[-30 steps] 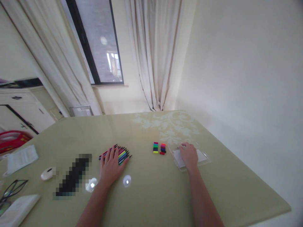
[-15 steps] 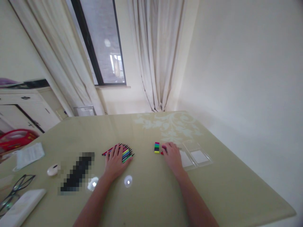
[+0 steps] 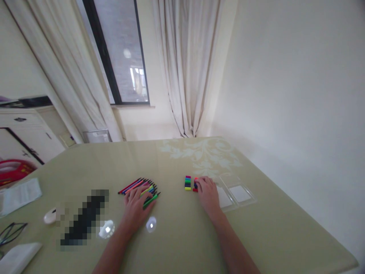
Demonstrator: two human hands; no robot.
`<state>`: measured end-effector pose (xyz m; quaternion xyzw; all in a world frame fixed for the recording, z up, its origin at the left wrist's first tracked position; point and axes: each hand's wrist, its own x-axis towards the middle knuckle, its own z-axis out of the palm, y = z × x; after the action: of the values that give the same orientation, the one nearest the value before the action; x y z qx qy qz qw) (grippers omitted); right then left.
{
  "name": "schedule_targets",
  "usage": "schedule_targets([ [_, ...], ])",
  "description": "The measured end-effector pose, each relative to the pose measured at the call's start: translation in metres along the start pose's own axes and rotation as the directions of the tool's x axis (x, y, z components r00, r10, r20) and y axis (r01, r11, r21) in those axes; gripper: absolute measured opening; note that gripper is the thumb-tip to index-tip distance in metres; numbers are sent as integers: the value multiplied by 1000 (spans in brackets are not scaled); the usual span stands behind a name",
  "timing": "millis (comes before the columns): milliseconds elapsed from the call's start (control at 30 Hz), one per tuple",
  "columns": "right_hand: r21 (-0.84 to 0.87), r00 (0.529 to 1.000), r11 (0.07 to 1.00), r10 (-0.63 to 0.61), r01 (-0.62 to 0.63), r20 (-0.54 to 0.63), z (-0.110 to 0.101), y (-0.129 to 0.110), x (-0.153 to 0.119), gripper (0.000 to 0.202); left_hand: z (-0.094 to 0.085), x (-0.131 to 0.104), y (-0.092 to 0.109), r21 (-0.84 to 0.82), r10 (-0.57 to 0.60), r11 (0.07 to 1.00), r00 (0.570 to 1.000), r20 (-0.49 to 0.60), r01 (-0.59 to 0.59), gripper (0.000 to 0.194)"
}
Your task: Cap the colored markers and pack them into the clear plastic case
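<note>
Several coloured pens with dark tips lie side by side in a fan on the table. My left hand rests over their near ends, fingers spread and bent, with a green pen beside the thumb. Further right stands a short stack-like row of small coloured pieces, yellow at the near end. My right hand is curled at a second row of small pieces, fingertips touching it and partly hiding it. A clear plastic case with white inserts lies just right of that hand.
On the left of the table lie a pixelated dark object, a white rounded object, glasses, a white box and a pale packet. A wall runs along the right side.
My left hand has slid toward me and its fingers have bent, showing more of the pens. My right hand has barely moved at the small pieces. The view has shifted slightly.
</note>
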<state>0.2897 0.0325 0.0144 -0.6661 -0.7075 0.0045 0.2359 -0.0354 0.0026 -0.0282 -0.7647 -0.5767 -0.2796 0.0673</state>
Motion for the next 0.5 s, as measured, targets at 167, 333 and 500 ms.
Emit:
schedule_targets([
  [167,-34,994,996,-74,77,74,15,-12,8,29,1,4,8,-46,26,999,1000,14,-25,9],
  [333,-40,993,994,-103,105,60,20,-15,10,25,2,4,19,-83,52,995,997,52,-47,10],
  [500,-12,989,990,-136,137,54,17,-22,8,25,4,4,28,-107,87,991,993,78,-78,9],
])
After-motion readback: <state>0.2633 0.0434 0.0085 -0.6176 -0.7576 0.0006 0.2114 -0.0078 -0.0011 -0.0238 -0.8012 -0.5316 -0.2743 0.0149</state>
